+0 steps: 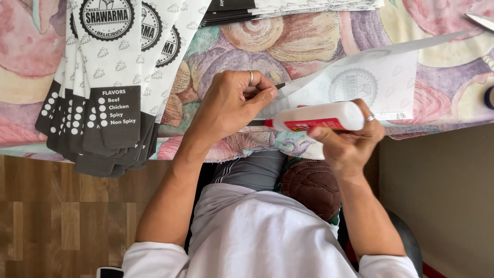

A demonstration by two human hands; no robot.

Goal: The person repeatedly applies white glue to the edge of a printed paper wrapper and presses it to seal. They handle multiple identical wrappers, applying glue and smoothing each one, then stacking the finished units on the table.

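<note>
Just then my left hand (231,105) was pinched shut on the corner of a thin white paper sheet (360,82), thumb and fingers pressed together at its pointed end, a ring showing on one finger. That sheet lay flat on the desk (288,46), which was covered with a cloth of pink, purple and tan swirls, and it stretched away to my right from the pinched corner. My right hand (350,139) was closed around a white glue bottle (314,117) with a red label band, holding it on its side so the red tip pointed toward my left hand, just below the corner I held. I could not tell whether the tip touched the paper. Off to my left, a fanned stack of printed paper sleeves (105,82), white with dark lower ends, hung over the near edge of the desk. Another stack of flat papers (288,7) sat at the far edge. Below the desk I saw my white shirt (262,231) and a brown cushion (311,185).
</note>
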